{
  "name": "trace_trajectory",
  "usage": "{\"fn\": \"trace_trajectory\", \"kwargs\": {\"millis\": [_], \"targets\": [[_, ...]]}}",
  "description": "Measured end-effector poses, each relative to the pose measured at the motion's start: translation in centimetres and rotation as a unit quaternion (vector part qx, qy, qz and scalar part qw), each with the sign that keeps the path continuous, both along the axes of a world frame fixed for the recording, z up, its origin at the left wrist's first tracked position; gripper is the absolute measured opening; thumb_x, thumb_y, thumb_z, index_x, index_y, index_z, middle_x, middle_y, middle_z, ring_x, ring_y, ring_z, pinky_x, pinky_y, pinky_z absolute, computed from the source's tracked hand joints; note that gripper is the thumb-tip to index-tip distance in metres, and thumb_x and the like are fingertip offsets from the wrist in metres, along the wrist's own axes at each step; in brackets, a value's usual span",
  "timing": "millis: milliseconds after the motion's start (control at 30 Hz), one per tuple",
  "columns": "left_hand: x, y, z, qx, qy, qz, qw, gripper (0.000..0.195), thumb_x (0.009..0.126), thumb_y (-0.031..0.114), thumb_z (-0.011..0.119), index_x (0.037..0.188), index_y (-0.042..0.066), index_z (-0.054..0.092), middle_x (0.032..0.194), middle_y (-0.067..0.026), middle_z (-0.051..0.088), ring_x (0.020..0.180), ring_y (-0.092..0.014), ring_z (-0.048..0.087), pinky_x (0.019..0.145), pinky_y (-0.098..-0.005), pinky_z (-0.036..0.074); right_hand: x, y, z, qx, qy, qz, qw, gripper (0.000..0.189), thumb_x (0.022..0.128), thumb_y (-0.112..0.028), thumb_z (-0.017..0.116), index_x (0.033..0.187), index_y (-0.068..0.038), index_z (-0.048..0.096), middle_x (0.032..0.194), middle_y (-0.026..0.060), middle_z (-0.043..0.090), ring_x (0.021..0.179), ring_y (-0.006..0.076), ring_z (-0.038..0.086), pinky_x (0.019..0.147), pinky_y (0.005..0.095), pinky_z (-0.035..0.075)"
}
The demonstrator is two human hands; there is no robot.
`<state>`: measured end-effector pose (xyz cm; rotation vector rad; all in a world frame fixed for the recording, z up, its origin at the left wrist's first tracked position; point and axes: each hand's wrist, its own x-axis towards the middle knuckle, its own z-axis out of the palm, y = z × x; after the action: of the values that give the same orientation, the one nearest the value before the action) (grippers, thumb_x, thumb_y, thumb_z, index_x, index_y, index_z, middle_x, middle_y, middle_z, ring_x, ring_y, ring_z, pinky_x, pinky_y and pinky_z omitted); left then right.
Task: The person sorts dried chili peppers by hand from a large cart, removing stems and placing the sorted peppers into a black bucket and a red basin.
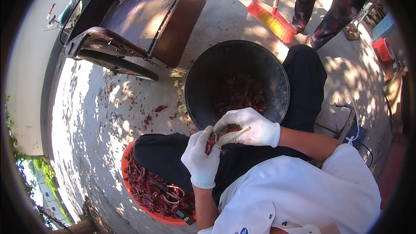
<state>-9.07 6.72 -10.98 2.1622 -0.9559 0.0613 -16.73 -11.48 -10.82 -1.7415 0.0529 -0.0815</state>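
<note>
Both my hands wear white knit gloves and meet over my lap at the near rim of a black bucket (237, 47). My left hand (202, 161) grips a dried red chili pepper (211, 141). Against it, my right hand (248, 128) has its fingers curled, with more red chili showing inside them. A pale strip (235, 136), stem or cord, sticks out by the right thumb; I cannot tell which. Dried chilies (242, 92) lie in the bucket's bottom. By my left knee, an orange-red plastic basin (125, 157) holds a heap of dried chilies (149, 191) and pale cords (172, 196).
A small black device (185, 217) rests at the basin's edge. A metal cart (139, 16) stands at upper left. Beyond the bucket, a person's legs (312, 6) are beside a red-and-yellow broom (273, 21). Chili scraps (148, 120) litter the concrete. A red bucket (383, 50) is at right.
</note>
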Motion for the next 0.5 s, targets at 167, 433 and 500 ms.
{"fn": "trace_trajectory", "kwargs": {"millis": [167, 433, 500], "targets": [[-0.6, -0.7, 0.8, 0.068, -0.1, 0.026, 0.992, 0.043, 0.066, -0.007, 0.069, 0.107, 0.004, 0.073, 0.095, -0.0108, 0.07, 0.078, -0.025, 0.07, 0.07, -0.0318, 0.056, 0.1, 1.6, -0.1, -0.128, -0.074, -0.078, 0.986, 0.033, 0.08, -0.026, 0.078, 0.103, -0.003, 0.071, 0.093, 0.0114, 0.067, 0.082, 0.0276, 0.069, 0.073, 0.0352, 0.056], [-0.4, -0.8, 0.3, 0.019, -0.084, 0.014, 0.996, 0.053, 0.064, -0.007, 0.068, 0.116, 0.005, 0.071, 0.085, -0.0109, 0.068, 0.073, -0.025, 0.068, 0.066, -0.0317, 0.055, -0.4, 2.4, 0.0, -0.129, -0.067, -0.099, 0.984, 0.026, 0.082, -0.021, 0.075, 0.104, -0.006, 0.072, 0.094, 0.0107, 0.068, 0.08, 0.0287, 0.069, 0.071, 0.0358, 0.057], [-0.3, -0.8, 0.4, 0.02, -0.09, 0.006, 0.996, 0.054, 0.064, -0.007, 0.068, 0.117, 0.005, 0.071, 0.084, -0.0112, 0.068, 0.072, -0.025, 0.067, 0.066, -0.0319, 0.055, -0.4, 2.4, 0.1, -0.139, -0.079, -0.095, 0.983, 0.025, 0.083, -0.02, 0.074, 0.104, -0.007, 0.073, 0.094, 0.0099, 0.068, 0.079, 0.0284, 0.07, 0.071, 0.0359, 0.057]]}}
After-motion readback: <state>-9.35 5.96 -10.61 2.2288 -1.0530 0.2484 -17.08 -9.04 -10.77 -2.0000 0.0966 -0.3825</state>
